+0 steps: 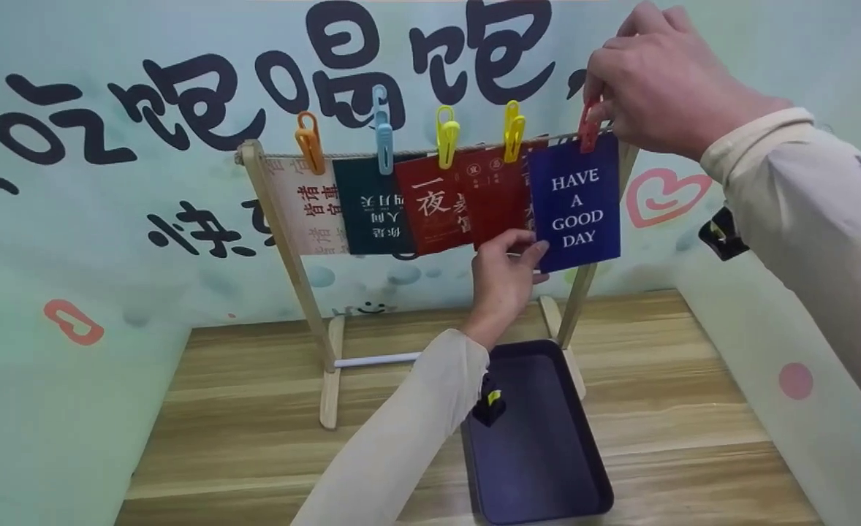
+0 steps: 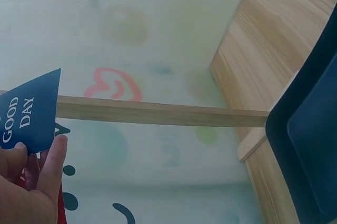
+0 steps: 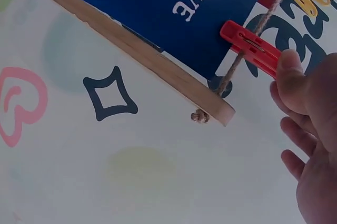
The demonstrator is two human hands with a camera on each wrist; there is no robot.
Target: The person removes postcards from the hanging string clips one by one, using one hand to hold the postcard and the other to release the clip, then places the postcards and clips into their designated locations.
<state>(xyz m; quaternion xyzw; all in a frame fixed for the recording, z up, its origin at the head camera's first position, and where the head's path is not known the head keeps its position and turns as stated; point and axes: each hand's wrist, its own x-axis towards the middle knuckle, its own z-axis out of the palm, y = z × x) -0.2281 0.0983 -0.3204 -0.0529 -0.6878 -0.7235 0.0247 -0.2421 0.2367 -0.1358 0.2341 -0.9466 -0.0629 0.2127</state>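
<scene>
A blue card [image 1: 577,204] printed HAVE A GOOD DAY hangs at the right end of a rope strung across a wooden rack. My left hand [image 1: 507,281] pinches its lower left corner; the left wrist view shows thumb and fingers [image 2: 53,169] there. Above, my right hand [image 1: 668,80] pinches the handle end of a red clothespin [image 3: 253,45], whose other end sits over the card's top edge and the rope [image 3: 231,71]. To the left hang red cards [image 1: 500,193], a dark green card [image 1: 372,212] and a pale pink card [image 1: 313,197].
Orange [image 1: 312,146], blue [image 1: 383,139] and yellow clothespins [image 1: 446,135] clip the other cards. The rack's posts [image 1: 291,256] stand on a wood-grain tabletop [image 1: 240,409]. A dark tray [image 1: 536,453] lies below my left forearm. Behind is a printed wall [image 1: 145,285].
</scene>
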